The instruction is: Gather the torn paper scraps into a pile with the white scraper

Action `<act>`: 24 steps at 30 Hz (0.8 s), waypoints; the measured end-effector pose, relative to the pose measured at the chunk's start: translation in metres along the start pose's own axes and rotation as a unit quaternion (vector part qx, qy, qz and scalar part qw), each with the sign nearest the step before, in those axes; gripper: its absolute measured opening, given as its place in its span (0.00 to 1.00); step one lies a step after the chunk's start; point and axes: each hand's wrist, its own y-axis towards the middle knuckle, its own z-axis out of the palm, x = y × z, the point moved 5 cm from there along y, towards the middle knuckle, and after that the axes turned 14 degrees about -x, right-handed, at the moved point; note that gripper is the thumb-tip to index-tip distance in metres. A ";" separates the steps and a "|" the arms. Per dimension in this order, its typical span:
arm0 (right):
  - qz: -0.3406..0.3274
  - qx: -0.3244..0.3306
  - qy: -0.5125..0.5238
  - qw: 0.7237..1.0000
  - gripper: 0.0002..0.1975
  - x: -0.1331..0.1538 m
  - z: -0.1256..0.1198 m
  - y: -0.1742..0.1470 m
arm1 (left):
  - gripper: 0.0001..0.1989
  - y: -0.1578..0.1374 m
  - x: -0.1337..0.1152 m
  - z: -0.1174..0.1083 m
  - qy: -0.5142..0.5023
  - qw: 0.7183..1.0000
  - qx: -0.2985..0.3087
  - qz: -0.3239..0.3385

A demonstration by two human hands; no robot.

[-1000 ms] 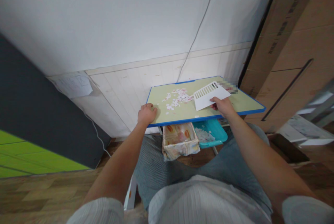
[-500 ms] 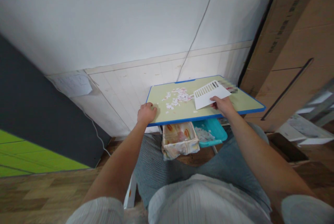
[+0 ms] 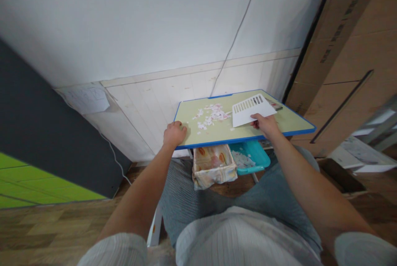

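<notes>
My right hand (image 3: 263,124) pinches the lower edge of a white card (image 3: 252,117) with a row of slots cut along its far side. Through most slots the tabletop shows; those at the right end look dark. The card is held over the small table (image 3: 214,137), which has a pale green top and blue rim. At the table's left front corner rests my left hand (image 3: 175,133), fingers laid over the edge and holding no loose object. Between my hands lies a scattered pile of small white and pinkish paper pieces (image 3: 217,113). A blurred-out item (image 3: 277,104) lies beyond the card.
Under the tabletop sit a cloth-lined basket (image 3: 214,175) and a turquoise tray (image 3: 262,160) containing white pieces. A tall cardboard box (image 3: 341,59) stands at the right. A cable (image 3: 237,36) runs down the wall behind the table. A dark grey and green cabinet (image 3: 56,133) is at the left.
The card has shifted slightly to the right and away from me in my right hand, and its tilt differs a little. My left hand has stayed in place.
</notes>
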 end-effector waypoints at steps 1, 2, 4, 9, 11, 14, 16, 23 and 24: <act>0.000 0.002 0.001 1.000 0.13 0.001 0.000 -0.001 | 0.23 0.000 0.000 0.000 0.001 1.000 0.000 0.002; 0.000 0.006 0.003 1.000 0.11 0.002 0.000 -0.002 | 0.23 0.000 0.000 0.000 0.001 1.000 0.001 0.002; -0.003 0.016 0.010 1.000 0.09 0.005 0.000 -0.004 | 0.22 0.000 0.000 0.000 0.002 1.000 0.001 0.000; -0.004 0.020 0.036 0.999 0.10 0.011 -0.002 -0.008 | 0.21 0.000 0.000 0.000 0.002 1.000 -0.004 0.000; -0.002 0.018 0.044 0.999 0.12 0.012 -0.002 -0.009 | 0.21 0.000 0.000 0.000 0.001 1.000 -0.004 0.002; -0.003 0.021 0.048 0.999 0.14 0.013 -0.001 -0.009 | 0.22 0.000 -0.001 0.000 0.003 1.000 0.002 0.001; -0.001 0.024 0.049 0.998 0.15 0.013 -0.001 -0.010 | 0.22 0.000 -0.001 0.000 0.005 1.000 0.004 0.001; 0.007 0.031 0.059 0.998 0.17 0.015 -0.001 -0.013 | 0.22 -0.001 -0.001 -0.001 0.002 1.000 0.002 0.000; 0.009 0.033 0.060 0.998 0.17 0.016 -0.001 -0.014 | 0.21 -0.001 -0.001 -0.002 0.001 1.000 0.002 -0.002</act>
